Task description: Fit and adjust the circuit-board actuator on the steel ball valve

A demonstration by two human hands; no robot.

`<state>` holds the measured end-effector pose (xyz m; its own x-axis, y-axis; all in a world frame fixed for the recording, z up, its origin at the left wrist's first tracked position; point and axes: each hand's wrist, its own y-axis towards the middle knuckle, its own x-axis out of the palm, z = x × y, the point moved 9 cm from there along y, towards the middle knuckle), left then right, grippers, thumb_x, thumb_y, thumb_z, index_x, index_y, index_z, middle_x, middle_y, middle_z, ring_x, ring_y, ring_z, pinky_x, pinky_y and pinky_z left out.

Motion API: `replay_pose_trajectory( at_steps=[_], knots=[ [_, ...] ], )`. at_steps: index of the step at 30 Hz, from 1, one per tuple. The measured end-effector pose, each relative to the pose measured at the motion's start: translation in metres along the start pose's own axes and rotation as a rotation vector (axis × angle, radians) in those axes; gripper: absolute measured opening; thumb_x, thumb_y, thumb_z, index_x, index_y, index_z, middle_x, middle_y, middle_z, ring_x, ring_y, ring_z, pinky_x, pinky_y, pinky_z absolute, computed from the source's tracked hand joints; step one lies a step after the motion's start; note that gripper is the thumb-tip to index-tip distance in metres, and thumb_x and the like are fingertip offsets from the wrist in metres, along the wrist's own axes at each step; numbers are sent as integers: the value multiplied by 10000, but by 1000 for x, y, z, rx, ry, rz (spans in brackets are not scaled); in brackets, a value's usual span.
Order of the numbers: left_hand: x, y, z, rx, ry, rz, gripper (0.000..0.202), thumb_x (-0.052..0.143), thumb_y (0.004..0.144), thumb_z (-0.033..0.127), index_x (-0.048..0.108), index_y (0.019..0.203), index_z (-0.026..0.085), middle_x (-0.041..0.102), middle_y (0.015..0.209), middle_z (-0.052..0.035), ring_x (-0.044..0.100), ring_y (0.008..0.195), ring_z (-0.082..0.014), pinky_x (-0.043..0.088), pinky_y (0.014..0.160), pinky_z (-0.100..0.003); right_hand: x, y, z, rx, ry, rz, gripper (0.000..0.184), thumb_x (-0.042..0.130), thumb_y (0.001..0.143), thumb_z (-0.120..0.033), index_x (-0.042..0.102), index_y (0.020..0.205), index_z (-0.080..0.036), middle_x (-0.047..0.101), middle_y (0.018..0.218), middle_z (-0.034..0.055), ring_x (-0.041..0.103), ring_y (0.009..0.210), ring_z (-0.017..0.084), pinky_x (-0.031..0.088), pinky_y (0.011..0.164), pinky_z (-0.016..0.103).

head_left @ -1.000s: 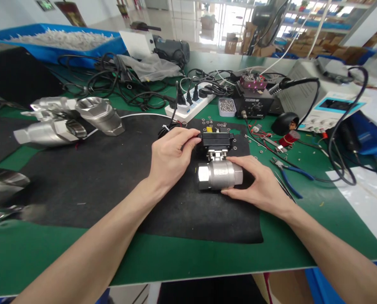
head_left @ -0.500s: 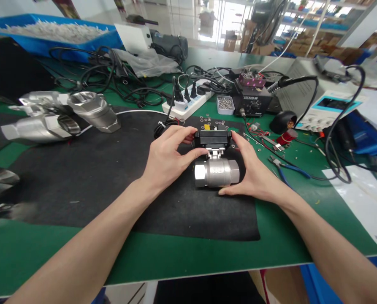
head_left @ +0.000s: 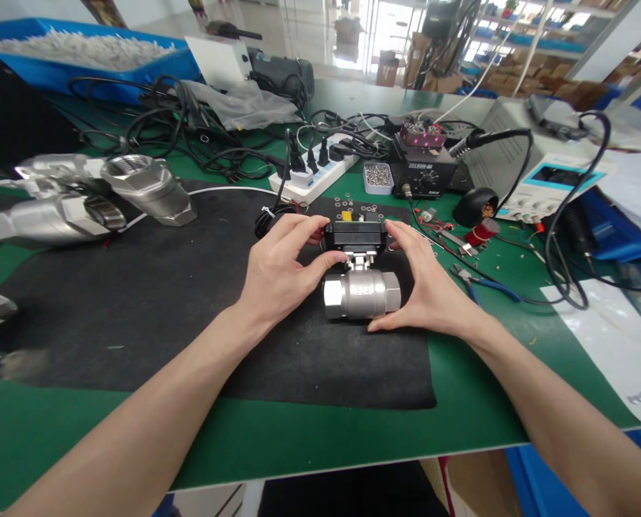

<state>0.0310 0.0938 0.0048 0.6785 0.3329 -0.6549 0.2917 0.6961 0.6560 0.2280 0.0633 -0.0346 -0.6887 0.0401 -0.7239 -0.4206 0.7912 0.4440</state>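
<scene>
A steel ball valve (head_left: 362,294) with hexagonal ends lies on the black mat (head_left: 320,366). Joined to its top by a small metal bracket (head_left: 361,261) is a black actuator housing (head_left: 355,235), with a yellow piece showing behind it. My left hand (head_left: 282,266) is closed on the housing's left side, its thumb by the bracket. On the other side, my right hand (head_left: 428,283) curves round the valve, fingers at the housing's right end and thumb low by the valve body. The fingertips behind the housing are partly hidden.
More steel valves (head_left: 148,188) lie at the left. Small rings and a tray of small metal parts (head_left: 378,177) sit behind the housing, near a power strip (head_left: 314,176). Blue-handled pliers (head_left: 487,283), a soldering station (head_left: 425,172) and a power supply (head_left: 546,183) are on the right.
The view has shifted slightly, so everything appears a little further left. Both hands keep the same hold on the ball valve and its actuator.
</scene>
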Motion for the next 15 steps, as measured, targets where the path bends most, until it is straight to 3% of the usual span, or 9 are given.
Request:
replay_pose_trajectory(
  at_steps=[15],
  knots=[
    [2, 0, 0, -32, 18, -19, 442, 748, 877, 432, 677, 1265, 233, 697, 1193, -27, 704, 997, -123, 604, 961, -278, 0, -1, -2, -5, -39, 8, 1443, 962, 544, -633, 145, 1673, -256, 247, 1700, 123, 236, 1570, 364, 282, 1276, 558]
  ],
)
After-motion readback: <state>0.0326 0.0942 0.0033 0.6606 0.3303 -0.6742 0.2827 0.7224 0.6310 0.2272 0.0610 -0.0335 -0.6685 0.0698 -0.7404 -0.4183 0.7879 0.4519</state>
